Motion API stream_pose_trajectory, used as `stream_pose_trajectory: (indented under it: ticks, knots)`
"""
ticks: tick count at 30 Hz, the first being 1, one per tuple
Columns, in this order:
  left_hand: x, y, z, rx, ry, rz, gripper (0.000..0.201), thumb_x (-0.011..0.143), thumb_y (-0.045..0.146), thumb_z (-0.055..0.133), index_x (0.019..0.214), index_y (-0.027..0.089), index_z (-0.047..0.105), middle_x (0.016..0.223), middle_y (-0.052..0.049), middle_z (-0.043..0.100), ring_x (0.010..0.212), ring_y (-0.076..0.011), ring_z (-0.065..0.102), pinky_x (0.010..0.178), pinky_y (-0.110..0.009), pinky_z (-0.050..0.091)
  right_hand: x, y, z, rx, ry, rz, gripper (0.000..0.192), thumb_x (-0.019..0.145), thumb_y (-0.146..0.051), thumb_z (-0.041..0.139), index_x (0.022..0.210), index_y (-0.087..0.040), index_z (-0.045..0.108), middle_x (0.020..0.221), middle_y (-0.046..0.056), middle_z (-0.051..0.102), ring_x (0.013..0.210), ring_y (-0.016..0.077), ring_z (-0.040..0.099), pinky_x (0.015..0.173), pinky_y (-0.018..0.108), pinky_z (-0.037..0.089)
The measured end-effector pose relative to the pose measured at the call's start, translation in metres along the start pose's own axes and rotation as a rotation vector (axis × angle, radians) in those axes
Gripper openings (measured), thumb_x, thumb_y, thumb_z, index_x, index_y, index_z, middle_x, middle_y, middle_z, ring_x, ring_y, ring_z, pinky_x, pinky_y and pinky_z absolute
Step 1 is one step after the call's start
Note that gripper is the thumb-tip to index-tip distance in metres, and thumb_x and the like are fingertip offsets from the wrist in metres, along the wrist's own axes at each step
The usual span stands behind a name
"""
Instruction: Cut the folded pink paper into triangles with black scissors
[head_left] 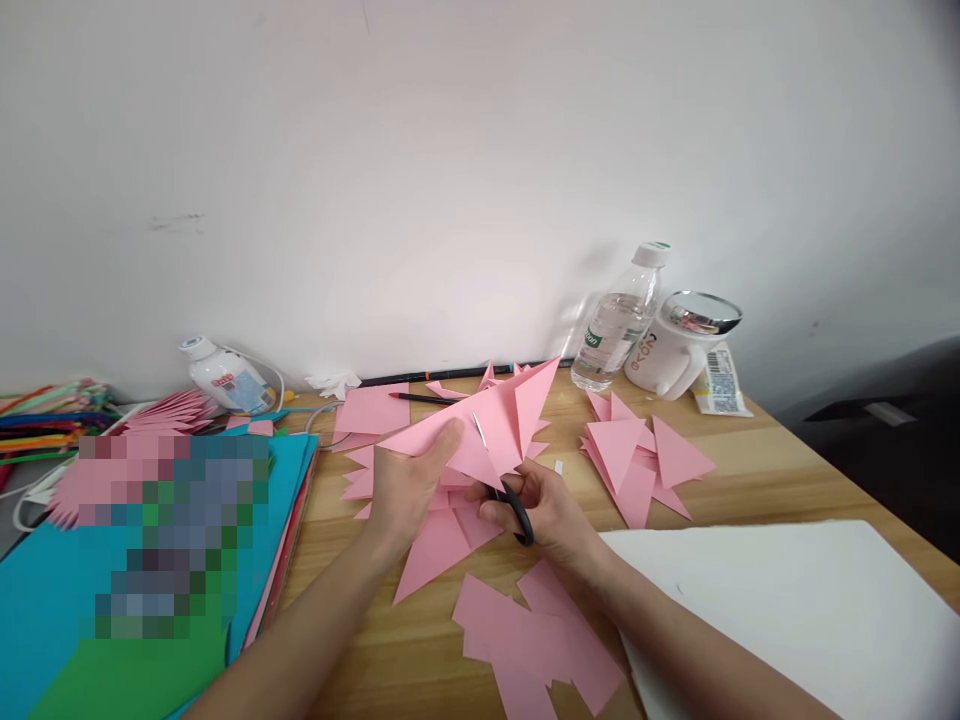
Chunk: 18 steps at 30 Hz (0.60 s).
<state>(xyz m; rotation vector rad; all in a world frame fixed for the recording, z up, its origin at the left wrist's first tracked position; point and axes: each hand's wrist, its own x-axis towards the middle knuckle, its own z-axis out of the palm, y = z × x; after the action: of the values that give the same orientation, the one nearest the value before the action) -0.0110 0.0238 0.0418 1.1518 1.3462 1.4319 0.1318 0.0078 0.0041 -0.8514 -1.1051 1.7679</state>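
Observation:
Between thumb and fingers, my left hand [409, 490] grips a folded piece of pink paper [499, 420] by its left part. My right hand [551, 505] holds scissors [517, 512] with black handles, and one blade lies across the front of the folded paper. Whether the blades are parted cannot be made out. Beneath both hands lie more pink paper pieces [431, 555], partly covered by them. Closer to me, several pink offcuts [536, 630] overlap on the wooden table [360, 640].
Pink triangles [634, 465] lie to the right, beside a white board [787, 610]. A water bottle [615, 325] and a white mug [675, 350] stand against the wall. Blue sheets [45, 580] and a green sheet [150, 675] lie left, below a small white bottle [225, 375].

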Motion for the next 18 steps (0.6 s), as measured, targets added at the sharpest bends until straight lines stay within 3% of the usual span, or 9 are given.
stream_pose_trajectory:
  ticks: [8,14,18]
  knots:
    - [-0.0011,0.0010,-0.0008,0.060,0.007,0.019,0.014,0.065,0.026,0.066,0.062,0.013,0.061,0.064,0.000,0.058,0.062,-0.0133,0.052,0.055,-0.023,0.044,0.0008,-0.0035,0.0013,-0.051,0.018,0.017,0.036,0.052,-0.036,0.078,0.075,-0.014,0.060,0.075,0.008,0.068,0.071,0.0212,0.060,0.065,0.030,0.043]
    - [-0.0036,0.0029,0.0002,0.055,0.015,-0.014,0.015,0.063,0.027,0.067,0.064,0.014,0.060,0.066,-0.001,0.060,0.062,-0.0131,0.053,0.056,-0.023,0.045,0.0010,-0.0032,0.0013,-0.046,0.019,0.001,0.052,0.052,-0.036,0.078,0.096,-0.014,0.060,0.083,0.007,0.069,0.080,0.0232,0.061,0.065,0.027,0.044]
    - [-0.0038,0.0018,0.0006,0.021,-0.029,-0.029,0.016,0.063,0.027,0.068,0.061,0.014,0.058,0.064,-0.001,0.060,0.058,-0.0119,0.051,0.056,-0.023,0.045,0.0008,-0.0043,0.0022,-0.047,0.016,-0.017,0.052,0.053,-0.040,0.076,0.097,-0.015,0.061,0.086,0.008,0.068,0.082,0.0256,0.061,0.064,0.028,0.044]
